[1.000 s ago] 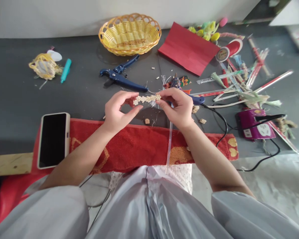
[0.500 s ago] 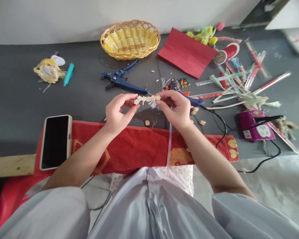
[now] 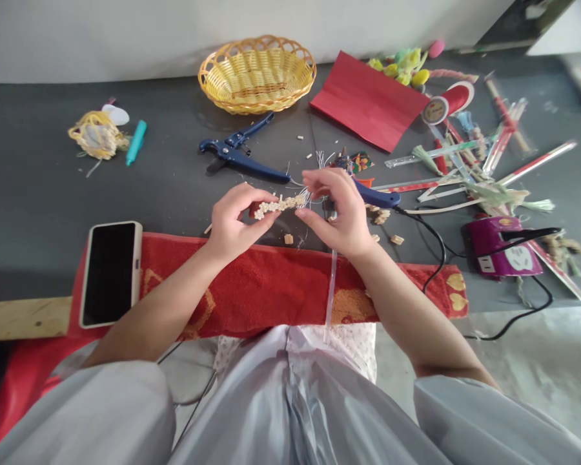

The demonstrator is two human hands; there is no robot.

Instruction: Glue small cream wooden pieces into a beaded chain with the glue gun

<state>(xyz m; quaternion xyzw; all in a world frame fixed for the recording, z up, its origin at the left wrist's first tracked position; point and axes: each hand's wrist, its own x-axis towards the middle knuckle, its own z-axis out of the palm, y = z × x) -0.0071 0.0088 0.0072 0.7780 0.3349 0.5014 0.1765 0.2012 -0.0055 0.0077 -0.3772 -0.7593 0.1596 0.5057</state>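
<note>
My left hand (image 3: 233, 218) pinches the left end of a short cream beaded strip (image 3: 277, 205) held just above the dark grey table (image 3: 53, 187). My right hand (image 3: 339, 210) is at the strip's right end, where thin white strands stick out; its fingers are curled in a pinch there, and a clear plastic strip (image 3: 330, 294) hangs down from it over the red towel (image 3: 266, 284). Small cream beads (image 3: 286, 239) lie loose on the table under my hands.
Blue cutters (image 3: 239, 155) lie behind my hands, a yellow wicker basket (image 3: 256, 72) farther back. A phone (image 3: 110, 271) rests on the towel's left end. Red paper (image 3: 368, 100), a red spool (image 3: 448, 102), wrapped sticks (image 3: 494, 161), a purple power strip (image 3: 501, 248) and black cable (image 3: 430, 239) crowd the right.
The strip has dropped slightly and tilted, its left end lower. My right hand's fingers have shifted from gripping the strip's end to pinching the strands beside it.
</note>
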